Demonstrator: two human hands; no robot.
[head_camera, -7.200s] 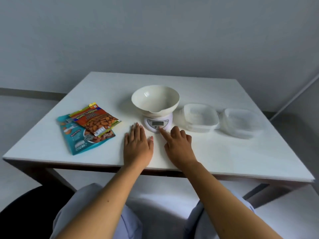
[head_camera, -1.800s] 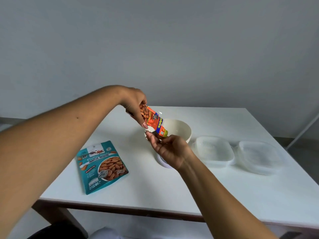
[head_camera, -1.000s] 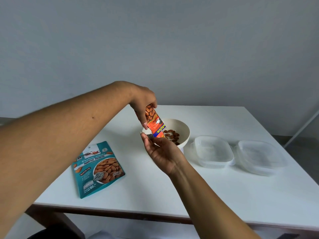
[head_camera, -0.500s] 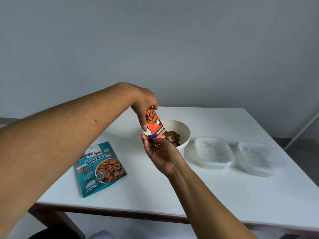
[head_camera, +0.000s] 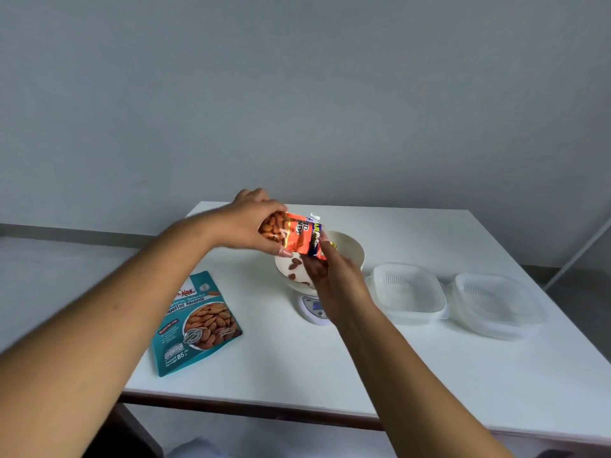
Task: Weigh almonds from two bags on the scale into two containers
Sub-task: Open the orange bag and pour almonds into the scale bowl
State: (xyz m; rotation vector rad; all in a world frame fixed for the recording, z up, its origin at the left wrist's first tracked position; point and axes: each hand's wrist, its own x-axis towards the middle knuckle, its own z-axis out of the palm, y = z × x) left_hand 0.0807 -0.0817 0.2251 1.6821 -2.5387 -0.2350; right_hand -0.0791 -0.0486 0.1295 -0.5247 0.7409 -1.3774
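Your scale (head_camera: 314,308) sits mid-counter (head_camera: 396,375) with the bowl (head_camera: 355,254) on it and almonds (head_camera: 295,263) in the bowl. You hold one bag (head_camera: 299,234) above the bowl; the other bag (head_camera: 196,322) lies to its left. Two containers (head_camera: 408,294) (head_camera: 492,302) stand side by side right of the scale.

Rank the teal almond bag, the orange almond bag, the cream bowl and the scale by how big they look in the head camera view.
1. Teal almond bag, nearest the camera, which may flatter it.
2. Cream bowl, partly hidden by both hands.
3. Orange almond bag, partly covered by the left hand.
4. Scale, mostly hidden under the bowl, so unsure.
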